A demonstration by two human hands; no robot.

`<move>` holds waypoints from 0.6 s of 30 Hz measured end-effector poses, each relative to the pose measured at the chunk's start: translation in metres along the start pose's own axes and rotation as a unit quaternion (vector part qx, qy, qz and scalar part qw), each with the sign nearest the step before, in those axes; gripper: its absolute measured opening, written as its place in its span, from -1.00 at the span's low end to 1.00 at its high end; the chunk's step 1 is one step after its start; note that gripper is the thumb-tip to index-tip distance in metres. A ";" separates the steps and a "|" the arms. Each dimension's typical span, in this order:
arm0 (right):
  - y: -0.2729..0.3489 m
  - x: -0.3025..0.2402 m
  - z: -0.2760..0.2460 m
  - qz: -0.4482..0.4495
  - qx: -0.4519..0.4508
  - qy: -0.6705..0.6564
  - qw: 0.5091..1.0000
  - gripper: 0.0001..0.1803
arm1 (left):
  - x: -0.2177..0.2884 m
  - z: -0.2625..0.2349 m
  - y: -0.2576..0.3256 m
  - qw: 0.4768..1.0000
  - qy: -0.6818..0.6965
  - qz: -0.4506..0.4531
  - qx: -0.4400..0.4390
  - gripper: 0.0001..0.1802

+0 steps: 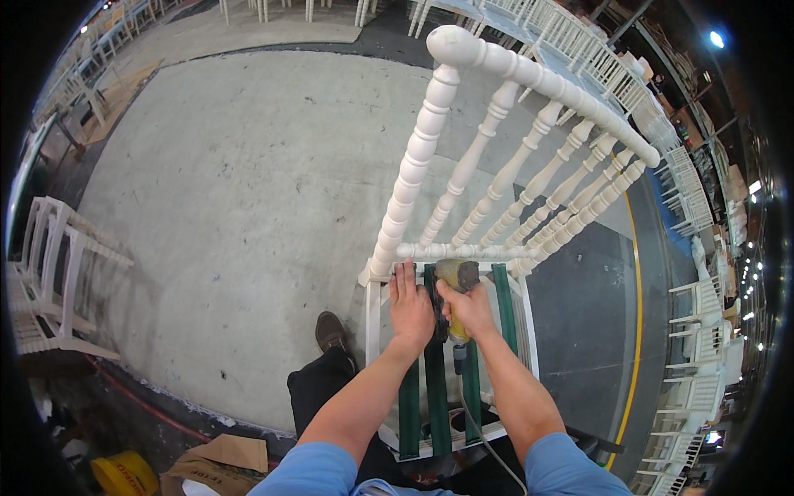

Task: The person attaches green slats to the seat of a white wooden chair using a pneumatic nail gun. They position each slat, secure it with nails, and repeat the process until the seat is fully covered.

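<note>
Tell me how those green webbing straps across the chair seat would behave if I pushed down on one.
The green straps look like flat woven bands, so probably flexible, sagging under a push. The left hand pressing one flat suggests it needs holding taut.

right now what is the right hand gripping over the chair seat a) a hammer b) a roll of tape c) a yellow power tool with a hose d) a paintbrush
c, the right hand wraps a yellow power tool with a hose trailing from its base, pressed at the back of the white chair's seat frame over the green webbing straps, while the left hand lies flat on the straps beside it.
</note>
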State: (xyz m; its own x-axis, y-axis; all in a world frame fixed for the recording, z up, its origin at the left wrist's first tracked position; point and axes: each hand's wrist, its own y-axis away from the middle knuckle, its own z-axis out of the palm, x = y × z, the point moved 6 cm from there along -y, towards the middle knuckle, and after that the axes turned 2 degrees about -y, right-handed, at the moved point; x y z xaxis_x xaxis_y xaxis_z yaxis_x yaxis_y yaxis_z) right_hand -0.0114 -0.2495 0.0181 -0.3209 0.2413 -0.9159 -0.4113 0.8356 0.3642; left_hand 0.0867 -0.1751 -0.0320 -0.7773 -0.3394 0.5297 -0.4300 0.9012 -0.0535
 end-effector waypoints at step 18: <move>0.001 0.003 -0.004 0.013 0.001 0.014 1.000 -0.76 | 0.000 -0.003 0.001 1.000 0.004 0.007 0.016 -0.68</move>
State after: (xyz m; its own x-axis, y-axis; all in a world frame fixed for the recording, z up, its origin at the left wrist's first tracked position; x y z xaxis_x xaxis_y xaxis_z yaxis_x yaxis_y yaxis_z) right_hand -0.0167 -0.2496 0.0163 -0.3557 0.2488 -0.9009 -0.4005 0.8304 0.3874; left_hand 0.0874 -0.1739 -0.0297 -0.7795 -0.3252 0.5354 -0.4339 0.8967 -0.0871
